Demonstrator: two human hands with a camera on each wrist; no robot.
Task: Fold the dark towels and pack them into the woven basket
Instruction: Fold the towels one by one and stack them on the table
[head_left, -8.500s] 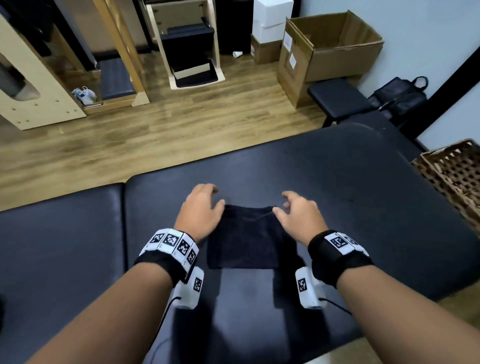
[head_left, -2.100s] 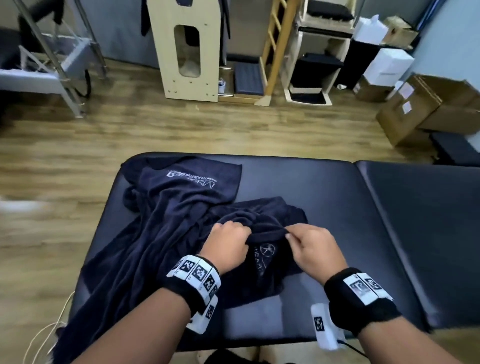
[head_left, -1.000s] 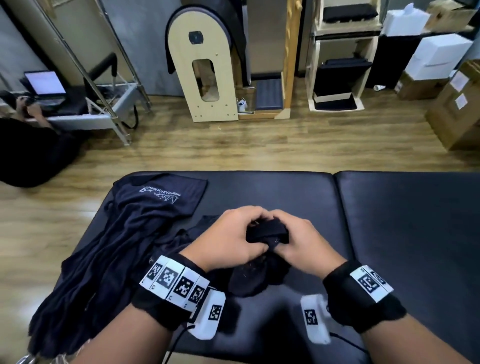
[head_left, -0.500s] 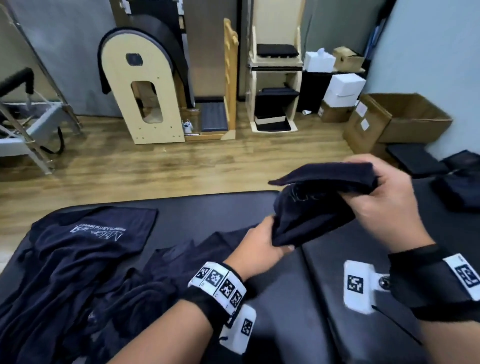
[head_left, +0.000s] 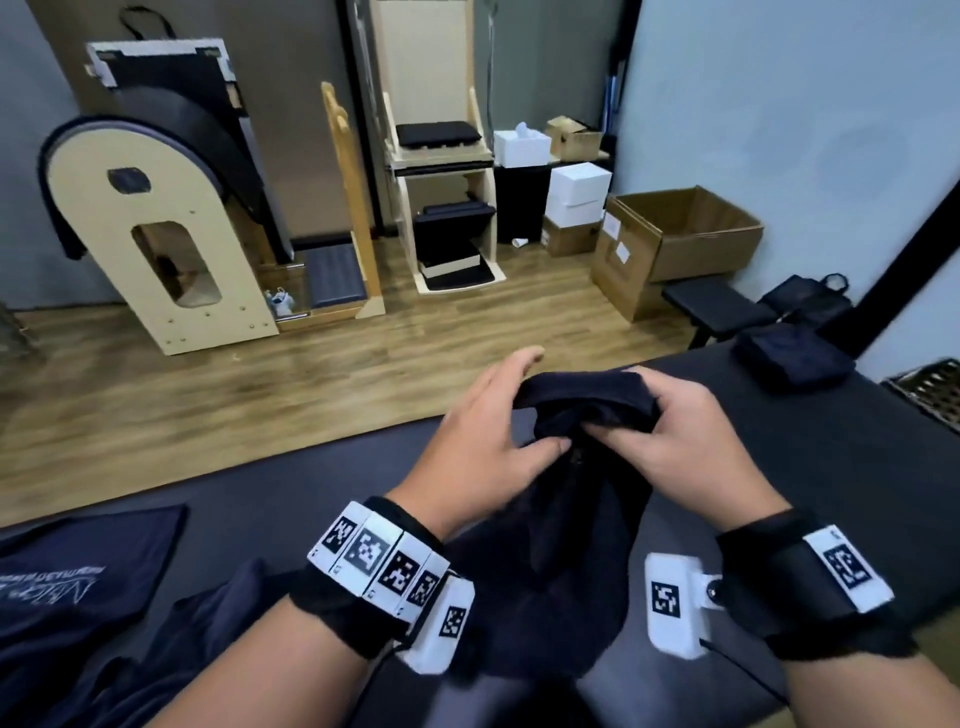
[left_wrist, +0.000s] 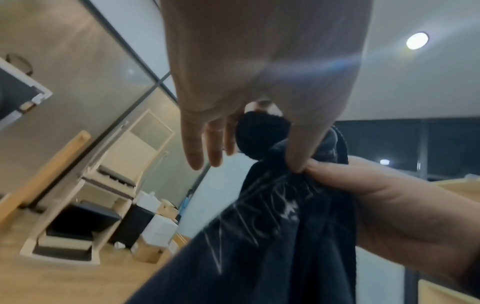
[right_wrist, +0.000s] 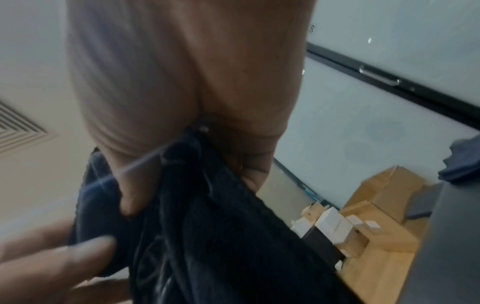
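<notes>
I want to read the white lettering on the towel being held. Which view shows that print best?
The left wrist view: the white print lies across the held towel, though blurred. The head view shows that towel between both hands, no lettering visible. The right wrist view shows only faint pale streaks on it.

Even indoor light; a ceiling lamp (left_wrist: 417, 40) flares across the left wrist view. Both wrist views are motion-blurred, and the head view bends at its edges.
</notes>
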